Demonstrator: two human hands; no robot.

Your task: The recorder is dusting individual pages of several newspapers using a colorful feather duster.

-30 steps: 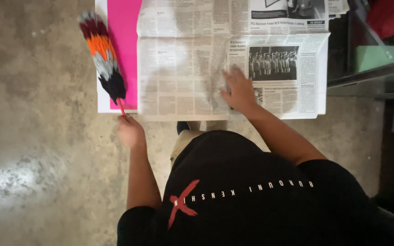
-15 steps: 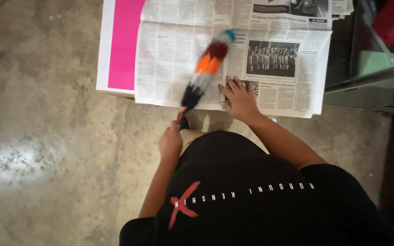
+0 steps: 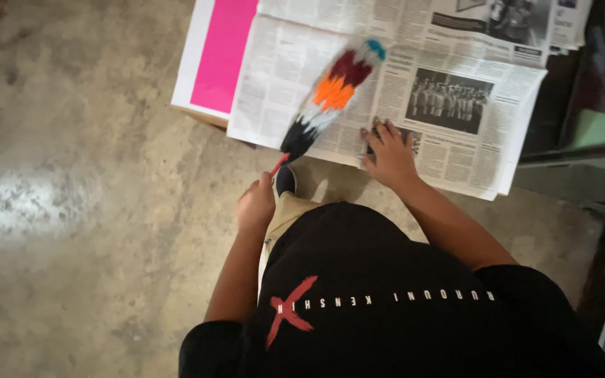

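— Surface? 
— We found a concrete floor (image 3: 71, 210) and newspaper (image 3: 456, 105) over a low table. 
— Hands? 
— We saw the left hand (image 3: 256, 204) fisted around the feather duster (image 3: 330, 98), plumes above it on the paper; the right hand (image 3: 388, 150) lay flat, fingers spread, just beside.

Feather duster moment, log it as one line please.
left hand: grips feather duster by red handle | duster: over newspaper | right hand: flat on newspaper | pink sheet: under newspaper
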